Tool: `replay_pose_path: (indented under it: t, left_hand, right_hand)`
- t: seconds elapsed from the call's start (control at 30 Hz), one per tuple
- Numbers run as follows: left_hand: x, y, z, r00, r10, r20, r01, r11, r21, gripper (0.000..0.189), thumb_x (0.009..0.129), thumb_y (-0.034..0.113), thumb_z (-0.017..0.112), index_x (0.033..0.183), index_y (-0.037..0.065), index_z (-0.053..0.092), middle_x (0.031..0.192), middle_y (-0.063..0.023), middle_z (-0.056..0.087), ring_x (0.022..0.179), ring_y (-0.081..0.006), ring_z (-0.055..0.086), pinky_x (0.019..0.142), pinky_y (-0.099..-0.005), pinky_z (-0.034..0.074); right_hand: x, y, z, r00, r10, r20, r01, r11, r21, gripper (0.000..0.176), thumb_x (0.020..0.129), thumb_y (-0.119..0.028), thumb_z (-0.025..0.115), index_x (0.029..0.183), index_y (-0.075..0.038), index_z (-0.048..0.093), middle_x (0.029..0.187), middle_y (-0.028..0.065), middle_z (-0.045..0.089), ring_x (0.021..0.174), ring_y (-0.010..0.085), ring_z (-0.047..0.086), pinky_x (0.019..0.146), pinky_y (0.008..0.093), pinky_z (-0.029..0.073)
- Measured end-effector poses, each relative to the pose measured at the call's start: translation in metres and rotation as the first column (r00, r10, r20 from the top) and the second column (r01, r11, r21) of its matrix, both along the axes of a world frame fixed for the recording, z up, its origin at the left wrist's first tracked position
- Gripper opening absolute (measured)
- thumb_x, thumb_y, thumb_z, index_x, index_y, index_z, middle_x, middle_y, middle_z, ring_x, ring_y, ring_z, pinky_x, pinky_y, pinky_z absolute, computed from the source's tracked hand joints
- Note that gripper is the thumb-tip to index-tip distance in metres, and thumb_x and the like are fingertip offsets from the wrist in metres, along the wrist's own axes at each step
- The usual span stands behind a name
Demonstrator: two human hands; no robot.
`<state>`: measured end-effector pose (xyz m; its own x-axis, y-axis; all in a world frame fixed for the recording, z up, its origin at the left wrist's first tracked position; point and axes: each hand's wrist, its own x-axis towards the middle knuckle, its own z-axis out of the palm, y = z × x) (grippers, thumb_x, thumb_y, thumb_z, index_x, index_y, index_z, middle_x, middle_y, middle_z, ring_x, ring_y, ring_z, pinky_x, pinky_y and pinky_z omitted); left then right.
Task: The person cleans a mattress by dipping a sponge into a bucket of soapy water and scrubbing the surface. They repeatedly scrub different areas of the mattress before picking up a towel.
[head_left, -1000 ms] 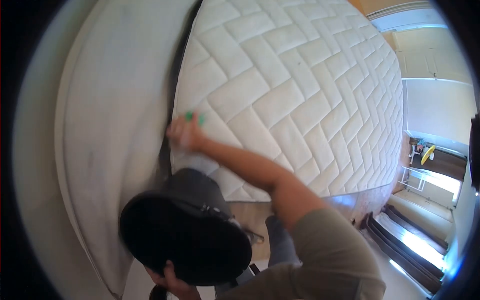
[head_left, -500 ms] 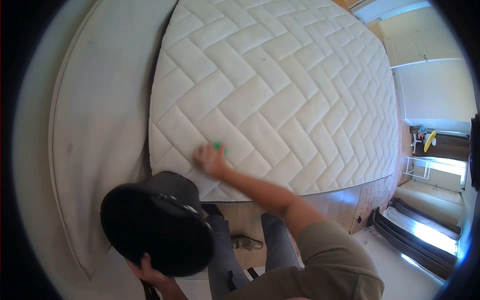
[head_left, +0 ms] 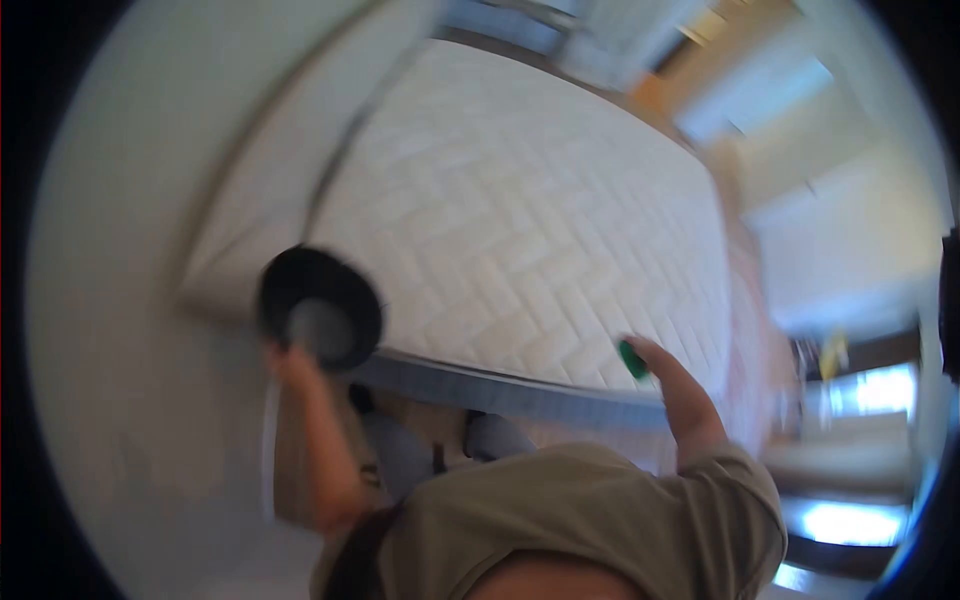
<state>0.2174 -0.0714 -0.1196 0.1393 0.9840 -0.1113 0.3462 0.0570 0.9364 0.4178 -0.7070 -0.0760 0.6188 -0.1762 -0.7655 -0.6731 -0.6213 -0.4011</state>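
My left hand (head_left: pixel 290 365) is closed on the near rim of a black bucket (head_left: pixel 362 290), which is tilted so that its greyish inside shows. The bucket overlaps the left corner of a white quilted mattress (head_left: pixel 500 210) in this view. Out to the right, my right hand (head_left: pixel 657 352) grips a small green oval object (head_left: pixel 633 360) over the mattress's near right part. Blur hides what kind of thing the green object is.
A pale padded headboard (head_left: pixel 270 190) stands along the mattress's left side. The grey bed side (head_left: pixel 520 388) runs close in front of my legs. White cupboards (head_left: pixel 840 220) and a bright window (head_left: pixel 850 522) are at the right.
My right hand has moved right across the mattress with the green object. The bucket has swung up and away, now showing its inside. The whole view has turned and blurred.
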Motion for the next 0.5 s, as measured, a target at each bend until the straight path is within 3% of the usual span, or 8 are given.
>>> replay_pose_path:
  t: [0.03, 0.07, 0.1, 0.17, 0.23, 0.33, 0.4, 0.5]
  left_hand:
    - [-0.002, -0.018, 0.012, 0.993, 0.078, -0.092, -0.074, 0.996, 0.041, 0.043, 0.074, 0.007, 0.056, 0.115, -0.004, 0.053, 0.114, -0.0194, 0.056, 0.106, -0.0329, 0.054, 0.095, -0.0364, 0.038]
    - [-0.007, -0.042, 0.022, 0.97, 0.134, -0.203, -0.083, 0.967, 0.24, 0.047, 0.073, 0.008, 0.054, 0.118, -0.002, 0.051, 0.115, -0.0191, 0.057, 0.109, -0.0339, 0.053, 0.095, -0.0372, 0.038]
    - [-0.013, -0.071, 0.059, 0.995, 0.048, 0.091, -0.061, 0.988, 0.141, 0.051, 0.069, 0.004, 0.05, 0.12, 0.001, 0.052, 0.113, -0.0179, 0.058, 0.106, -0.0325, 0.054, 0.093, -0.0362, 0.039]
    - [-0.002, -0.078, 0.068, 0.991, -0.017, 0.132, 0.001, 0.993, 0.119, 0.053, 0.067, 0.002, 0.049, 0.12, 0.002, 0.053, 0.109, -0.0167, 0.059, 0.102, -0.0299, 0.056, 0.089, -0.0343, 0.041]
    - [-0.001, -0.086, 0.076, 0.985, -0.107, 0.137, 0.094, 0.991, 0.098, 0.056, 0.064, 0.0, 0.048, 0.119, 0.004, 0.053, 0.105, -0.0154, 0.061, 0.097, -0.0272, 0.058, 0.086, -0.0324, 0.042]
    - [-0.005, -0.092, 0.089, 0.978, -0.199, 0.065, 0.206, 0.969, -0.139, 0.057, 0.06, -0.002, 0.049, 0.117, 0.003, 0.055, 0.098, -0.0125, 0.062, 0.087, -0.0204, 0.058, 0.078, -0.0284, 0.044]
    - [-0.015, -0.104, 0.084, 0.865, -0.501, 0.006, 0.498, 0.858, -0.125, 0.061, 0.057, -0.002, 0.049, 0.117, 0.004, 0.056, 0.091, -0.0103, 0.062, 0.079, -0.0179, 0.058, 0.072, -0.0276, 0.045]
    - [-0.009, -0.136, 0.09, 0.705, -0.694, -0.149, 0.687, 0.72, -0.102, 0.062, 0.057, -0.001, 0.051, 0.118, 0.005, 0.055, 0.084, -0.0121, 0.063, 0.073, -0.0186, 0.059, 0.067, -0.0289, 0.046]
  right_hand:
    - [0.007, -0.044, -0.011, 0.968, -0.171, -0.182, 0.215, 0.94, 0.264, 0.035, 0.083, -0.047, 0.054, 0.089, -0.013, 0.061, 0.079, 0.0087, 0.059, 0.069, 0.0237, 0.057, 0.058, 0.0423, 0.047]
    - [-0.013, -0.044, 0.013, 0.956, -0.279, -0.094, 0.288, 0.821, 0.494, 0.045, 0.079, -0.053, 0.056, 0.1, -0.014, 0.058, 0.088, 0.0099, 0.059, 0.078, 0.025, 0.057, 0.067, 0.0436, 0.047]
    - [-0.005, -0.035, 0.015, 0.973, -0.212, -0.096, 0.23, 0.824, 0.518, 0.045, 0.079, -0.053, 0.056, 0.1, -0.014, 0.058, 0.088, 0.0099, 0.059, 0.078, 0.025, 0.057, 0.067, 0.0436, 0.047]
    - [-0.03, -0.06, 0.005, 0.87, -0.421, -0.256, 0.441, 0.431, 0.787, 0.061, 0.074, -0.063, 0.055, 0.109, -0.013, 0.053, 0.095, 0.0117, 0.057, 0.086, 0.0277, 0.056, 0.073, 0.0496, 0.045]
    - [-0.051, -0.045, 0.015, 0.835, -0.458, -0.306, 0.483, 0.344, 0.805, 0.07, 0.069, -0.073, 0.05, 0.105, -0.013, 0.053, 0.092, 0.0126, 0.058, 0.083, 0.0307, 0.056, 0.066, 0.0572, 0.043]
    - [-0.082, -0.022, 0.074, 0.903, -0.291, -0.316, 0.387, 0.234, 0.892, 0.061, 0.074, -0.063, 0.056, 0.102, -0.009, 0.053, 0.092, 0.0118, 0.059, 0.085, 0.0268, 0.058, 0.067, 0.0498, 0.046]
    - [-0.114, -0.041, 0.095, 0.935, -0.195, -0.295, 0.345, 0.317, 0.884, 0.055, 0.075, -0.054, 0.061, 0.102, -0.007, 0.053, 0.093, 0.0116, 0.059, 0.086, 0.0257, 0.058, 0.07, 0.0463, 0.047]
    - [-0.15, -0.048, 0.118, 0.957, -0.072, -0.283, 0.278, 0.512, 0.813, 0.048, 0.075, -0.034, 0.069, 0.109, -0.006, 0.051, 0.094, 0.0105, 0.058, 0.087, 0.0236, 0.058, 0.074, 0.0408, 0.048]
